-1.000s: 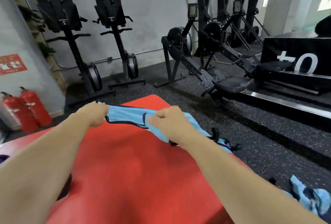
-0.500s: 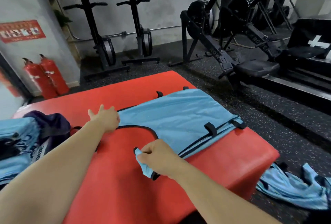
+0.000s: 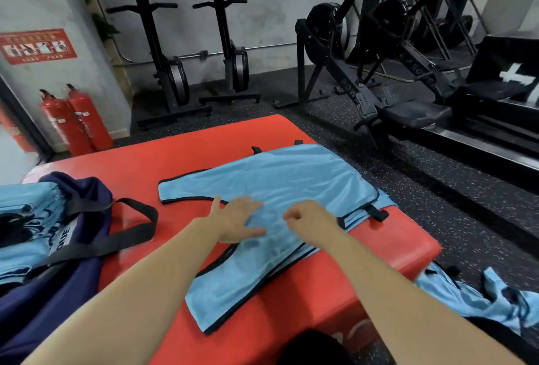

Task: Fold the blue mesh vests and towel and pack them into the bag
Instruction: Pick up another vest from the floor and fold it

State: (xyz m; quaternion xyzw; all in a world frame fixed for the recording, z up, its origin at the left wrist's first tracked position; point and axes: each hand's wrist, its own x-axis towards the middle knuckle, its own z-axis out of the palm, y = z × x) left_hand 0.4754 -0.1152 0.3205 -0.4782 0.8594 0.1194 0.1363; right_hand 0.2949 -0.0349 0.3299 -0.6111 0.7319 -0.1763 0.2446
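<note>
A light blue mesh vest with black trim lies spread flat on the red mat. My left hand presses flat on the vest's middle, fingers straight. Beside it, my right hand rests on the vest with curled fingers; no cloth shows between them. At the left stands a dark navy bag with black straps, folded blue vests lying in its open top. More crumpled blue vests lie on the floor at the lower right.
The mat's right edge drops to a dark speckled rubber floor. Rowing machines and upright ski trainers line the back wall. Two red fire extinguishers stand at the left wall.
The vest went from held up by its straps to spread flat on the mat. My left hand moved onto its middle; my right hand let go of the strap and came beside it.
</note>
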